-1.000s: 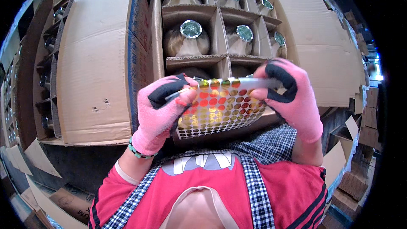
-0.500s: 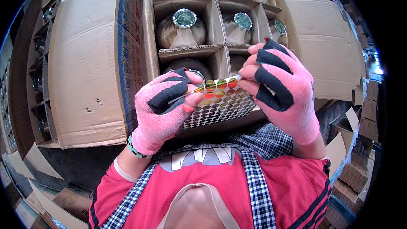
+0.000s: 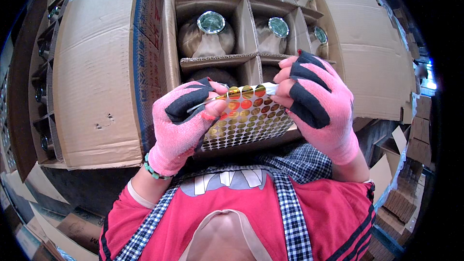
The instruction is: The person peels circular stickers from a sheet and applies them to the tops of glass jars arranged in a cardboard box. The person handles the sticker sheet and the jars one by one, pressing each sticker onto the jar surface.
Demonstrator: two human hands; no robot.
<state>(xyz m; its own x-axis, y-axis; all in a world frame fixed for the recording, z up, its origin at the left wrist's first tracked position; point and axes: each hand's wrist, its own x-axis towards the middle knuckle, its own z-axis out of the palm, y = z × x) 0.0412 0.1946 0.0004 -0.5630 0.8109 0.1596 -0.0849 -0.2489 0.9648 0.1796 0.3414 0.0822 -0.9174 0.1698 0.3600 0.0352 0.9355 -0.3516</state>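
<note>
A sheet of shiny round stickers, gold and red, is held up close in front of my chest. My left hand, in a pink and black fingerless glove, grips its left edge with thumb and fingers. My right hand, gloved the same way, pinches the sheet's top right edge. Just beyond the sheet stands an open cardboard box with dividers, each cell holding a brown-wrapped bottle with a silver cap.
The box's open flaps spread to the left and to the right. More divided boxes stand at the far left. Flattened cardboard pieces lie on the floor at the right and lower left.
Both hands and the sticker sheet have risen and come closer to the camera. My right hand has shifted from the sheet's right corner to its top edge.
</note>
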